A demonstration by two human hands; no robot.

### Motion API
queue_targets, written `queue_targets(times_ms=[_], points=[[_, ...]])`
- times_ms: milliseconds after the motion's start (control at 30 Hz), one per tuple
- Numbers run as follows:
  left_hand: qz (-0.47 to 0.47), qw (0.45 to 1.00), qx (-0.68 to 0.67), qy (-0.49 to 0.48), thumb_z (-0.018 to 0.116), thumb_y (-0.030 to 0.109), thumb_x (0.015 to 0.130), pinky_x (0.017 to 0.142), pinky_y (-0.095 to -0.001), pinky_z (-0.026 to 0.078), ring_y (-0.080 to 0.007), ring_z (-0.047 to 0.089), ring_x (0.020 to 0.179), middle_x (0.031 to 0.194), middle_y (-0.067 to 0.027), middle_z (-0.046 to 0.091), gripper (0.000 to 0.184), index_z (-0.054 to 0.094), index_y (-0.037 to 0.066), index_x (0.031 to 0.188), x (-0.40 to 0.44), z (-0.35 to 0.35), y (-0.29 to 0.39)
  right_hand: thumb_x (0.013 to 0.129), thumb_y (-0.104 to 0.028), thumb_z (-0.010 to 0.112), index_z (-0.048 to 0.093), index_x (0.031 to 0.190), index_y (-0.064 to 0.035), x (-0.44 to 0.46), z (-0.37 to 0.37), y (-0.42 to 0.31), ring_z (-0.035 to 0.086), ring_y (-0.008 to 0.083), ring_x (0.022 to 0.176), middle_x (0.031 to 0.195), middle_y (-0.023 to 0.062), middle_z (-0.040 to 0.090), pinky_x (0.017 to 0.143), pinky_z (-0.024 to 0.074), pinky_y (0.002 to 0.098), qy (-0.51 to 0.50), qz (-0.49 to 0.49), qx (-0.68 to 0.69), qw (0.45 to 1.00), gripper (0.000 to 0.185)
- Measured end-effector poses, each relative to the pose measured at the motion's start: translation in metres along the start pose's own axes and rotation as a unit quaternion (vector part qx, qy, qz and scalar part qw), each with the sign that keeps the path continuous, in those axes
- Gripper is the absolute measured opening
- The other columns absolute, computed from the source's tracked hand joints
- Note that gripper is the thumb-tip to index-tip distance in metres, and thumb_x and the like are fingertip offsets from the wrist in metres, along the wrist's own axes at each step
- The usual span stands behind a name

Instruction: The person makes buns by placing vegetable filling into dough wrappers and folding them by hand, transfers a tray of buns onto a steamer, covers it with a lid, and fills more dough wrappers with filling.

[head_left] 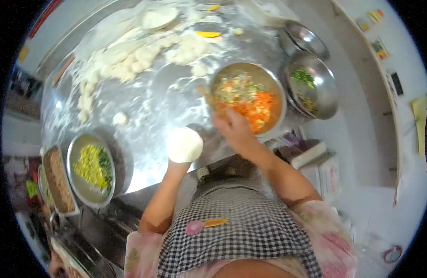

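Note:
A round, flat dough wrapper [184,144] lies over my left hand [177,167], which supports it from beneath; most of the fingers are hidden by the dough. My right hand [232,127] is closed at the near left rim of a large metal bowl [271,82]. From its fist a light-brown, stick-like tool [204,94] sticks out past the rim; its shape is blurred. Inside that bowl is a chopped filling [255,109], orange shreds on the near side and paler, greenish bits on the far side.
Floury dough pieces [130,62] line the back of the metal table [144,116]; a single dough ball [120,118] sits left. A bowl of yellow and green filling [90,169] and a brown-filled tray [60,180] stand front left. Metal bowls [327,85] are at right.

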State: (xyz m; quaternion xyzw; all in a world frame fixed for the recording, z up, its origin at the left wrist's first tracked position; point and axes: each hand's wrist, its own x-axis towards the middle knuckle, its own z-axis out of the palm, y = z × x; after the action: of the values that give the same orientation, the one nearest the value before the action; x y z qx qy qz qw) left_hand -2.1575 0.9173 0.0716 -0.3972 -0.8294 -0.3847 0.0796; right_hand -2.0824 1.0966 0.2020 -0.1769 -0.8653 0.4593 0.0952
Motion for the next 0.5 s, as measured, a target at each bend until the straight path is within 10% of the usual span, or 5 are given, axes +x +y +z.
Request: queue_targets(times_ms=[33,67,300,400,500], points=[[-0.064,0.993,-0.093,-0.017,0.067,0.021,0.067,0.072,-0.0383,0.046,-0.0300,0.057,0.083,0.088,-0.0089,0.061,0.023,0.062,0.016,0.089,0.010,0.005,0.009,0.085,-0.031,0.055,0.057,0.094,-0.0014,-0.001,-0.026,0.022,0.059,0.0261,0.081,0.087,0.0162,0.061,0.071,0.0449,0.0373,0.076,-0.032,-0.084,0.993,0.031],[0.130,0.986,0.103,0.024,0.068,0.017,0.064,0.076,-0.0410,0.045,-0.0297,0.056,0.087,0.087,-0.0092,0.061,0.029,0.061,0.014,0.092,0.029,0.005,0.011,0.086,-0.029,0.052,0.056,0.103,-0.0016,-0.001,-0.052,0.055,0.059,0.0255,0.089,0.097,0.0152,0.061,0.077,0.0444,0.0371,0.142,0.000,0.020,0.990,0.033],[-0.185,0.942,-0.171,-0.220,0.064,0.011,0.077,0.080,-0.0296,0.045,-0.0207,0.056,0.093,0.097,-0.0084,0.058,0.032,0.053,0.007,0.106,0.087,-0.013,0.095,0.082,-0.018,0.059,0.051,0.109,0.0026,-0.049,-0.229,0.249,0.056,0.0224,0.084,0.093,0.0130,0.059,0.074,0.0445,0.0339,0.513,0.206,0.052,0.832,0.035],[0.001,0.998,-0.016,-0.053,0.061,0.012,0.081,0.073,-0.0296,0.048,-0.0187,0.059,0.086,0.093,-0.0081,0.060,0.025,0.053,0.004,0.103,0.083,0.017,0.108,0.080,-0.015,0.061,0.052,0.106,0.0026,-0.042,-0.245,0.295,0.055,0.0196,0.076,0.084,0.0096,0.057,0.067,0.0451,0.0328,0.486,0.241,0.021,0.840,0.033],[-0.308,0.811,-0.496,-0.035,0.057,0.013,0.085,0.066,-0.0291,0.051,-0.0184,0.061,0.076,0.086,-0.0090,0.061,0.019,0.054,0.004,0.101,0.088,0.041,0.124,0.078,-0.010,0.059,0.051,0.106,0.0028,-0.036,-0.268,0.310,0.054,0.0188,0.071,0.078,0.0079,0.056,0.064,0.0449,0.0328,0.456,0.211,-0.031,0.864,0.031]])
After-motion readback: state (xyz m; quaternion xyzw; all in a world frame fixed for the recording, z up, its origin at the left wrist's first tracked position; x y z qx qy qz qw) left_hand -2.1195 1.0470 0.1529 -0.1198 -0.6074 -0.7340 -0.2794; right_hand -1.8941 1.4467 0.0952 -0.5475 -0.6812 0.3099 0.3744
